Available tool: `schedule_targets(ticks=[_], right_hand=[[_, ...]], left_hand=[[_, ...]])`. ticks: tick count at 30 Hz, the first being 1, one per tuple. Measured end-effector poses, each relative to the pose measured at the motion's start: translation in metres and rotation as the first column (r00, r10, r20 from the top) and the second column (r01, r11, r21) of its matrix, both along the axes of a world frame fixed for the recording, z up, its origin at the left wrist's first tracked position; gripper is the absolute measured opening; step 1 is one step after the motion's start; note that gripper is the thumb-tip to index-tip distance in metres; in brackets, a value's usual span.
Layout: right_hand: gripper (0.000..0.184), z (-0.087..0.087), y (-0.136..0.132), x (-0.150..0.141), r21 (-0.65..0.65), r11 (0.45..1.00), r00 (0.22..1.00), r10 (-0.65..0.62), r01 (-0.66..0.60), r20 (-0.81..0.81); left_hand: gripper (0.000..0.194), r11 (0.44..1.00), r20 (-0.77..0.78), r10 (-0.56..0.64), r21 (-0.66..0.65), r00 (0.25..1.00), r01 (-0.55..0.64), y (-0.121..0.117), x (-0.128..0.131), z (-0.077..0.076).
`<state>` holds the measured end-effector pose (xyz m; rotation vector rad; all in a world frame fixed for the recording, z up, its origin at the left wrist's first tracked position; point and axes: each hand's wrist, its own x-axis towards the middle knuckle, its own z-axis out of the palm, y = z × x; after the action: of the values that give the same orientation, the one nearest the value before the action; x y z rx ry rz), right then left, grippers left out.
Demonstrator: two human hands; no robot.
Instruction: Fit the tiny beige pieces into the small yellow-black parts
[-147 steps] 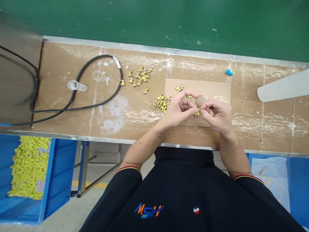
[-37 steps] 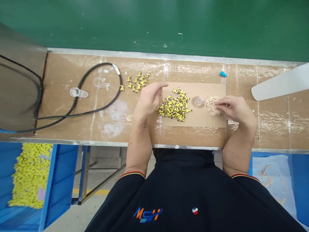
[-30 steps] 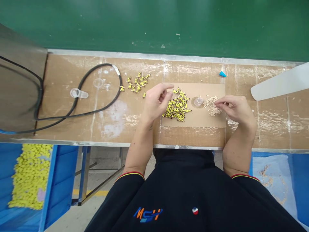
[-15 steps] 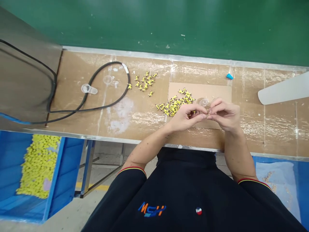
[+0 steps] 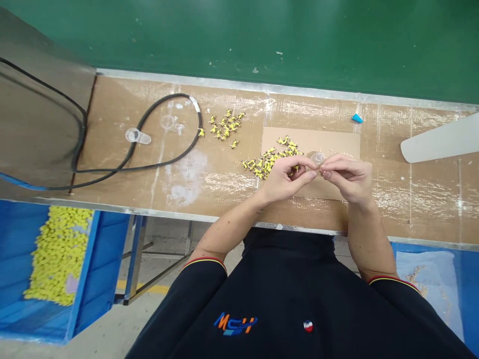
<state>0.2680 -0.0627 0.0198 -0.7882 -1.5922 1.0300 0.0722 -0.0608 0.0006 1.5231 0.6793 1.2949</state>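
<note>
head view: hands (image 5: 286, 178) (image 5: 346, 175), apart earlier, now pinch together by a clear cup (image 5: 318, 159), anything held unclear.

1. Cardboard-covered workbench (image 5: 220, 187) with a metal edge, stretching well to either side of a person's fingers (image 5: 302, 175).
2. Cardboard sheet (image 5: 339, 142) lying on the bench directly beneath the fingers.
3. Heap of small yellow parts (image 5: 267, 162) on that sheet, just left of the fingers.
4. Smaller yellow scatter (image 5: 225, 125) on the bench, farther left.
5. Clear plastic scoop (image 5: 137, 136) touching a black cable (image 5: 199, 134), well left of the fingers.
6. Blue wedge (image 5: 357, 118) and pale paddle (image 5: 439, 144), to the fingers' right.
</note>
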Motion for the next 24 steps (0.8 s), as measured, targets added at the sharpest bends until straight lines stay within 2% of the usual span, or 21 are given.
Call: schedule_targets(ticks=[5,11,15,18,21,24], right_hand=[[0.039,0.001,-0.005,-0.003,-0.161,0.987,0.999,0.002,-0.009,-0.042],[0.032,0.002,-0.003,0.001,-0.232,0.971,0.998,0.052,-0.059,-0.037],[0.021,0.001,-0.003,0.001,-0.225,0.973,0.998,0.056,-0.059,-0.016],[0.014,-0.001,-0.003,-0.003,-0.128,0.992,1.0,0.017,-0.017,0.001],[0.017,-0.003,-0.003,-0.009,0.042,0.998,0.998,-0.053,0.052,0.024],[0.015,-0.006,-0.003,-0.015,0.17,0.976,0.988,-0.147,0.137,0.045]], left_hand=[[0.01,0.993,-0.057,0.022,0.115,0.998,-0.016,0.0,-0.001,0.002],[0.007,0.947,-0.12,0.047,0.32,0.992,-0.006,0.002,-0.003,0.004],[0.009,0.922,-0.153,0.074,0.388,0.985,-0.009,0.003,-0.005,0.005],[0.006,0.939,-0.13,0.071,0.343,0.989,-0.022,0.002,-0.005,0.005],[0.006,0.982,-0.026,0.028,0.189,0.999,-0.022,0.002,-0.003,0.003],[0.013,0.999,0.076,-0.008,0.035,0.997,0.005,0.002,0.0,0.0]])
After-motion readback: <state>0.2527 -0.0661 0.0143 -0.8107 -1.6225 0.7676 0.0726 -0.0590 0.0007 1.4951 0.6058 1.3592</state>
